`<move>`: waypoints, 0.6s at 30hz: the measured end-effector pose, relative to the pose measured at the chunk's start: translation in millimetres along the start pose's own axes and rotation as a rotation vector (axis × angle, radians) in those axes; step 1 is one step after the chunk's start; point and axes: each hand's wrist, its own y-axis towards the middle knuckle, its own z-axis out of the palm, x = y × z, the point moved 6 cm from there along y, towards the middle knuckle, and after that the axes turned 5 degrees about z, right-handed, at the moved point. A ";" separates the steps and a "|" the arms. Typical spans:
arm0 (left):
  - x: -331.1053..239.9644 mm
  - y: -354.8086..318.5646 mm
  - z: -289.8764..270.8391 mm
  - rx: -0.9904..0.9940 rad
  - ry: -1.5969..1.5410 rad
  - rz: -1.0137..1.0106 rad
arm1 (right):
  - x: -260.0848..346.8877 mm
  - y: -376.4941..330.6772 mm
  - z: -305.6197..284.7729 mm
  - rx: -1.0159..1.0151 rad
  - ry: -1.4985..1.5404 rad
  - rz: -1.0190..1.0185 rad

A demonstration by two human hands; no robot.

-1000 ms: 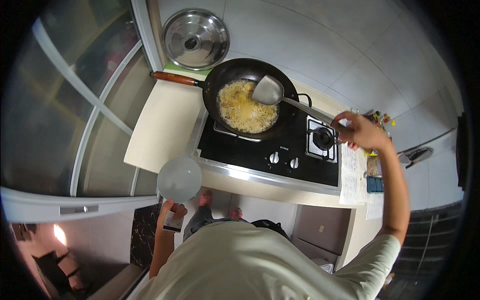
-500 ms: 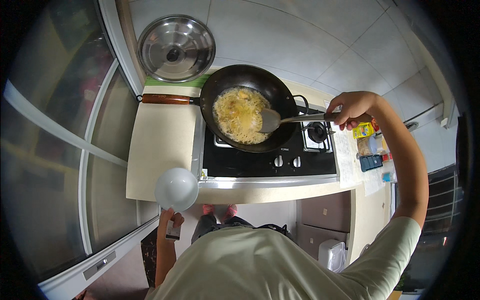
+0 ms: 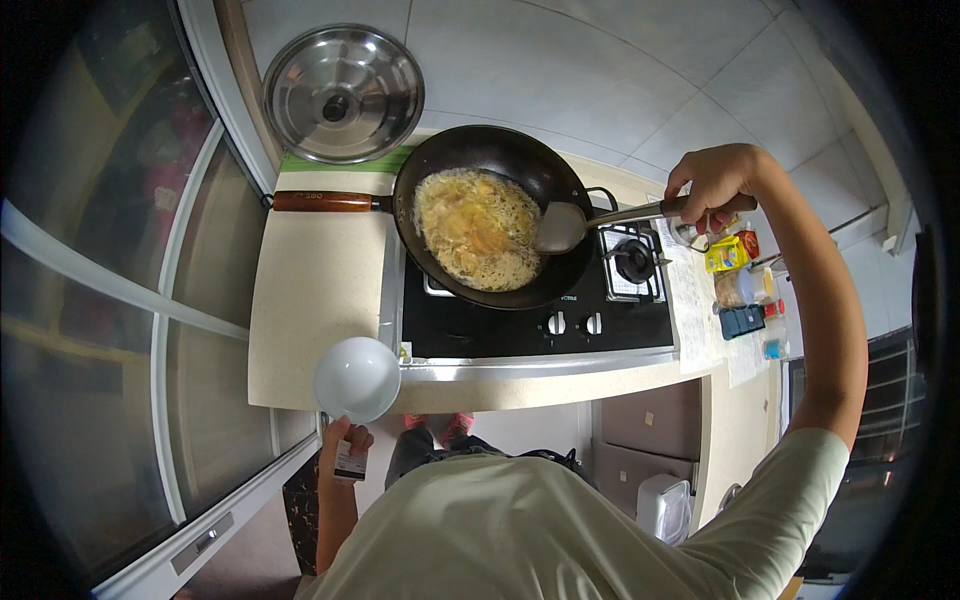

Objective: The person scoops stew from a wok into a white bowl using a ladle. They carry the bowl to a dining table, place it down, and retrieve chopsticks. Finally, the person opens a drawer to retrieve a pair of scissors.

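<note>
My right hand [image 3: 716,186] grips the dark handle of a metal spatula [image 3: 600,220]. Its blade rests in a black wok [image 3: 540,170], at the right edge of bubbling yellow, egg-like food [image 3: 470,232]. The wok sits over the left burner, its wooden handle [image 3: 330,201] pointing left. At the lower left, my left hand [image 3: 346,440] holds a white bowl [image 3: 357,379] by its rim, tilted so the inside shows no food. The bowl hangs by the counter's front edge. A small printed card or tag [image 3: 350,462] is at the left wrist.
A metal lid [image 3: 344,95] leans on the tiled wall at the back left. Right of the wok is a second burner [image 3: 634,262]. Jars and packets, including a yellow packet [image 3: 726,254], stand along the right counter. Sliding glass doors [image 3: 205,380] border the left side.
The spatula blade has moved slightly right within the wok, and my right hand has risen a little. Food has spread and shifted leftward. My left hand still holds the bowl.
</note>
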 end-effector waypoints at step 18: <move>15.0 6.0 13.3 -0.032 0.038 0.010 | -59.4 53.9 111.3 0.318 0.621 -0.307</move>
